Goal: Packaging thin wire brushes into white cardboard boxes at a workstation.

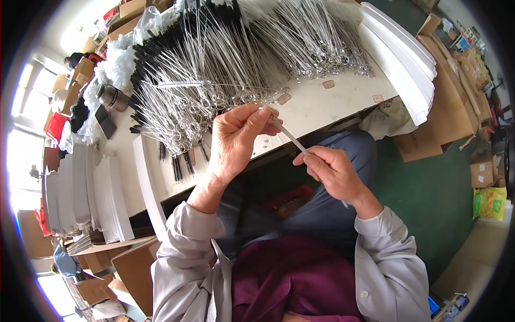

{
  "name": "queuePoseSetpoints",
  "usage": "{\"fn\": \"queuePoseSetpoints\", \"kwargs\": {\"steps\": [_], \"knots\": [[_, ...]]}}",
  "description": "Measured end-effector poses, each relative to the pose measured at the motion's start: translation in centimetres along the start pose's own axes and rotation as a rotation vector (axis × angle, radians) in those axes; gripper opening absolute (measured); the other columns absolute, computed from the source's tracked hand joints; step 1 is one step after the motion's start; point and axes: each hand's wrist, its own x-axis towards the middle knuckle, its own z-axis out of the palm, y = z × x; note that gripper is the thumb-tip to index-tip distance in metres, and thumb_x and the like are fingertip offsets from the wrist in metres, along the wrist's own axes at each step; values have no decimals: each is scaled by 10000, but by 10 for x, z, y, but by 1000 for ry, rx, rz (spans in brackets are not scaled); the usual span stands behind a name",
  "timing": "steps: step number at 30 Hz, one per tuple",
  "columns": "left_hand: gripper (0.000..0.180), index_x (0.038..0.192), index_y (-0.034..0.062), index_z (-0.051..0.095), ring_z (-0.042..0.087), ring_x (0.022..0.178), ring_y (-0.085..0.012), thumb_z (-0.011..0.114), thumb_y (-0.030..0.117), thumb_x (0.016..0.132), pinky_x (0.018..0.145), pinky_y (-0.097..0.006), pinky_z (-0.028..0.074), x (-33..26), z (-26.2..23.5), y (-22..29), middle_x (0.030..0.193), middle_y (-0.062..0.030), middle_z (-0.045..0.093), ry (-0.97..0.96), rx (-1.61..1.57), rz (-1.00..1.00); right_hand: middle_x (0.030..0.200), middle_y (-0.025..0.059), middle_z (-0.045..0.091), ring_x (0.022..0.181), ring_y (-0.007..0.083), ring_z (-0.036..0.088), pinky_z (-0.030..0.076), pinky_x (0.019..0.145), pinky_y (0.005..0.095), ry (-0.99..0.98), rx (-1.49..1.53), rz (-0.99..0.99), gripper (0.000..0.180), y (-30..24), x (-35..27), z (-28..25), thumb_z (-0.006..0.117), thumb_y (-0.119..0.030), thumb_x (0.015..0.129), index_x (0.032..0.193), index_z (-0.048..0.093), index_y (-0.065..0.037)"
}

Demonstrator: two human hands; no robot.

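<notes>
Above my lap, near the front edge of the table, both hands are on a small bundle of wire brushes with looped metal ends. Fingers and thumb of my left hand pinch it at the loops. My right hand is closed around the shafts farther down; a pale end pokes out below that hand, and the rest is hidden. Beyond my left hand lies a large heap of wire brushes with black bristles at the far end and loops toward me. A second heap of wire brushes lies to its right.
Long folded white card sleeves lie at the table's right end, and more white card sleeves stand at the left. A metal flask and a dark phone sit beside the heap. An open cardboard box is at the right.
</notes>
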Motion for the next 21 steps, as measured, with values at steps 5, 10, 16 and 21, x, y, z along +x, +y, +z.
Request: {"fn": "queuePoseSetpoints", "kwargs": {"steps": [5, 10, 16, 21], "knots": [[289, 1103, -80, 697, 720, 756, -192, 614, 190, 1042, 744, -321, 614, 9, -23, 7, 894, -160, 739, 31, 199, -21, 621, -52, 429, 565, 38, 376, 308, 507, 235, 125, 84, 36, 275, 11, -2, -18, 554, -199, 1082, 1007, 699, 22], [313, 1122, -90, 687, 699, 692, -155, 662, 198, 1003, 613, -283, 590, 17, -31, 20, 812, -135, 719, 183, 386, -121, 636, -62, 436, 546, 19, 357, 275, 472, 212, 230, 212, 112, 318, 16, 8, -32, 531, -268, 1093, 1036, 687, 4], [300, 1147, -60, 690, 678, 623, -144, 675, 177, 964, 574, -286, 549, 29, -29, 18, 690, -93, 688, 261, 642, -87, 651, -68, 434, 533, 8, 345, 248, 462, 200, 293, 374, 141, 300, 19, 40, -36, 515, -256, 1089, 1063, 674, -2], [270, 1023, -57, 722, 622, 498, -115, 685, 199, 946, 468, -271, 515, 50, -42, -12, 631, -76, 669, 171, 998, -79, 604, -56, 447, 539, 29, 363, 278, 473, 254, 345, 152, -14, 306, 25, 80, -33, 568, -226, 1050, 934, 696, 27]]}}
